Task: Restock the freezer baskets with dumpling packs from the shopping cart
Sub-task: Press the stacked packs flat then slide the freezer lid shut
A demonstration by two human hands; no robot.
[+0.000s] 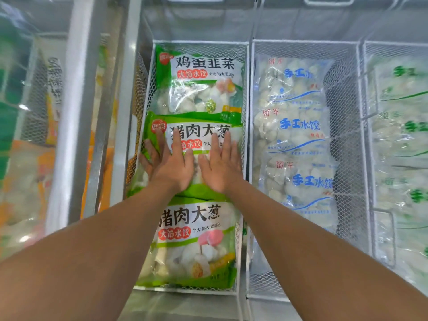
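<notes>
The middle dumpling pack point(196, 135), green and white with a clear window, lies flat in the white wire basket point(148, 89) of the open freezer. Both hands are spread on it with fingers straight, gripping nothing: the left hand point(172, 167) covers its left half, the right hand point(222, 167) lies just beside it on the right half, thumbs almost meeting. Its far edge overlaps the egg-and-chive pack point(201, 82) at the back of the basket; its near edge sits on the front pack point(194, 242), which fills the basket's near end. The three packs take up the whole length of the basket, pressed against the mesh walls. Just right, a second basket point(345, 140) holds a row of clear packs with blue print point(294, 140), and a third at the frame edge holds clear packs with green print point(403, 135). To the left, a grey frame post point(120, 112) separates a glass-covered section with orange packs point(25, 172).
</notes>
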